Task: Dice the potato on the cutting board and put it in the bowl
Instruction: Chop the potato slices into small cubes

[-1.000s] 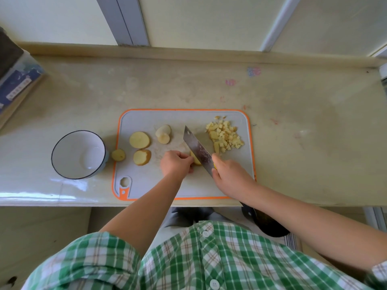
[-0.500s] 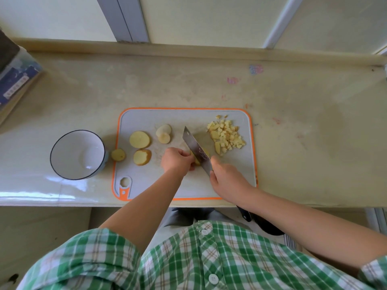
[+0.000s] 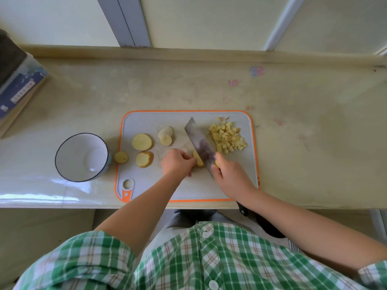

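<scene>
On the grey, orange-rimmed cutting board [image 3: 146,120], my left hand [image 3: 177,163] holds down a yellow potato piece [image 3: 198,160] with curled fingers. My right hand [image 3: 231,177] grips the cleaver [image 3: 200,144], whose blade lies slanted right beside that piece. A pile of diced potato [image 3: 227,138] lies at the board's far right. Three potato slices [image 3: 142,141] [image 3: 165,136] [image 3: 144,159] lie on the board's left half, and one small slice [image 3: 121,157] sits on the counter between board and bowl. The white bowl [image 3: 81,156] with a dark rim stands left of the board and holds nothing.
The board lies near the front edge of a pale counter [image 3: 314,122]. A stack of books or boxes [image 3: 15,86] sits at the far left. A wall and window frame [image 3: 125,21] run along the back.
The cleaver has shifted slightly left along the held potato piece, and more of the piece now shows beside my left fingers. The slices, dice pile and bowl have not moved.
</scene>
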Demonstrator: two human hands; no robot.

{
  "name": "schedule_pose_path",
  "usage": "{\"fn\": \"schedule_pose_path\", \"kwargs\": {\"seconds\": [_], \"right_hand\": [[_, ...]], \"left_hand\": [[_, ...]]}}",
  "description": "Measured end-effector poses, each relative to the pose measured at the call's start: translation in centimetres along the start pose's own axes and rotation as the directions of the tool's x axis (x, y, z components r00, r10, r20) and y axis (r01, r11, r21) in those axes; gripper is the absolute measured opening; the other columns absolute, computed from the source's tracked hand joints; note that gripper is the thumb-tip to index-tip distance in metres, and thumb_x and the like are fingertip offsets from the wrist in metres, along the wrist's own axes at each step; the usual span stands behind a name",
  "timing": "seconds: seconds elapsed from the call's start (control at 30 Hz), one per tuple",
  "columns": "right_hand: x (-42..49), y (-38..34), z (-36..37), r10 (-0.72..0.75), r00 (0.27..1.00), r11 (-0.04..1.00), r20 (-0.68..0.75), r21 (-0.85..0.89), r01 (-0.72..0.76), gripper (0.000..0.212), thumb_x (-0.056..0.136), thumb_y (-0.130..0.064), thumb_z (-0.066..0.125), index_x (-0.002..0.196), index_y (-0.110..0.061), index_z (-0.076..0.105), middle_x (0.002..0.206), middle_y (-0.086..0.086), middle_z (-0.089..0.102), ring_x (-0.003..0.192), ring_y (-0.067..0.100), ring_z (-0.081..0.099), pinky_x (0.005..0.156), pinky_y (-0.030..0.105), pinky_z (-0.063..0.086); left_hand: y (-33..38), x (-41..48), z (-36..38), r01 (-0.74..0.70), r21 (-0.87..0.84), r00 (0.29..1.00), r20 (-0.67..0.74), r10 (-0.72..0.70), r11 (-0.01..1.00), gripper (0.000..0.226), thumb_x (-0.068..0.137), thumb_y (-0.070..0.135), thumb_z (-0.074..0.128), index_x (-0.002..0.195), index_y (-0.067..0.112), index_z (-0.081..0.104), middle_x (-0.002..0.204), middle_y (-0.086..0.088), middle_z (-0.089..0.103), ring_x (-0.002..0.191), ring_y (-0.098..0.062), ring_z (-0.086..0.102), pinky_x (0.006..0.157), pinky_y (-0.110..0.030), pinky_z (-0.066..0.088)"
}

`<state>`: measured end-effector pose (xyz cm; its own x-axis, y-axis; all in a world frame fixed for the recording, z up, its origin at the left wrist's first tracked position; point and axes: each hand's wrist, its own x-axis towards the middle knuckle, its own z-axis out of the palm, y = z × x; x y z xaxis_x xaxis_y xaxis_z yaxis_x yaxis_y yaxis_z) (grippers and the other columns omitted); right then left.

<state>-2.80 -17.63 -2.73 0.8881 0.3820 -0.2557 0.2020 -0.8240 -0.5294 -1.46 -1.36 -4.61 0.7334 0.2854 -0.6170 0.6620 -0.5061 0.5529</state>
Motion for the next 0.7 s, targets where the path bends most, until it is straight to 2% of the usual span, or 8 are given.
{"fn": "schedule_pose_path", "kwargs": {"seconds": [0.1,0.13,0.2,0.27,0.37,0.57,0.63,0.7], "right_hand": [[0.2,0.5,-1.9,0.001,0.996,0.998,-0.089,0.066,0.005,0.009,0.097,-0.016,0.045,0.092,-0.011,0.04,0.055,-0.005,0.035,0.057,0.034,0.045,0.053,0.035,0.024],[0.2,0.7,-2.6,0.01,0.994,0.997,-0.111,0.073,-0.002,0.011,0.096,-0.016,0.046,0.09,-0.014,0.037,0.055,-0.006,0.033,0.056,0.031,0.042,0.053,0.035,0.023],[0.4,1.4,-3.4,0.043,0.99,0.996,-0.133,0.083,-0.032,0.009,0.097,-0.017,0.046,0.091,-0.013,0.039,0.055,-0.005,0.033,0.056,0.026,0.037,0.054,0.035,0.024],[0.3,2.0,-3.9,0.081,0.986,0.993,-0.146,0.093,-0.068,0.008,0.097,-0.016,0.046,0.093,-0.012,0.04,0.056,-0.006,0.033,0.057,0.026,0.035,0.055,0.035,0.023],[-0.2,2.6,-4.1,0.11,0.982,0.989,-0.153,0.114,-0.093,0.008,0.096,-0.016,0.046,0.093,-0.013,0.039,0.058,-0.008,0.031,0.059,0.024,0.033,0.056,0.033,0.02],[-0.8,3.1,-3.5,0.132,0.988,0.989,-0.076,0.081,-0.126,0.014,0.097,-0.018,0.043,0.087,-0.013,0.034,0.056,-0.001,0.037,0.054,0.026,0.039,0.052,0.038,0.028],[-0.7,2.9,-3.4,0.131,0.99,0.989,-0.05,0.078,-0.127,0.014,0.097,-0.018,0.043,0.088,-0.013,0.034,0.056,0.001,0.04,0.052,0.026,0.04,0.05,0.038,0.027],[-0.6,2.8,-3.3,0.127,0.992,0.99,-0.028,0.07,-0.125,0.014,0.097,-0.019,0.042,0.087,-0.013,0.034,0.056,0.003,0.04,0.049,0.022,0.039,0.047,0.037,0.024]], "left_hand": [[-0.4,0.4,-0.8,-0.283,0.249,0.952,-0.047,0.303,0.926,0.015,0.079,0.026,0.068,0.082,0.014,0.06,0.076,-0.002,0.063,0.068,-0.021,0.06,0.058,-0.028,0.043],[-0.5,0.7,-1.1,-0.427,0.347,0.891,0.004,0.454,0.835,0.019,0.077,0.022,0.068,0.091,0.014,0.059,0.087,-0.004,0.06,0.077,-0.024,0.059,0.062,-0.029,0.041],[-0.4,1.9,-1.4,-0.667,0.502,0.722,0.253,0.644,0.55,0.044,0.073,0.013,0.068,0.116,0.013,0.054,0.114,-0.008,0.052,0.101,-0.029,0.053,0.08,-0.033,0.043],[0.3,2.8,-1.1,-0.774,0.568,0.594,0.5,0.63,0.279,0.064,0.073,0.005,0.064,0.133,0.012,0.046,0.137,-0.009,0.043,0.12,-0.031,0.042,0.097,-0.037,0.04],[1.4,3.3,-0.2,-0.797,0.602,0.511,0.625,0.59,0.052,0.064,0.074,-0.002,0.056,0.135,0.014,0.045,0.136,-0.008,0.043,0.117,-0.03,0.041,0.097,-0.038,0.04],[2.1,2.9,-0.1,-0.744,0.668,0.565,0.609,0.557,0.024,0.047,0.077,0.008,0.057,0.123,0.011,0.048,0.123,-0.009,0.045,0.108,-0.028,0.044,0.084,-0.036,0.041],[1.9,2.5,0.0,-0.708,0.701,0.624,0.563,0.541,0.087,0.049,0.077,0.02,0.062,0.122,0.01,0.048,0.123,-0.01,0.044,0.109,-0.028,0.044,0.085,-0.036,0.042],[1.4,1.8,0.3,-0.642,0.731,0.711,0.456,0.536,0.23,0.053,0.076,0.031,0.064,0.121,0.009,0.048,0.12,-0.009,0.045,0.107,-0.028,0.044,0.087,-0.035,0.044]]}}
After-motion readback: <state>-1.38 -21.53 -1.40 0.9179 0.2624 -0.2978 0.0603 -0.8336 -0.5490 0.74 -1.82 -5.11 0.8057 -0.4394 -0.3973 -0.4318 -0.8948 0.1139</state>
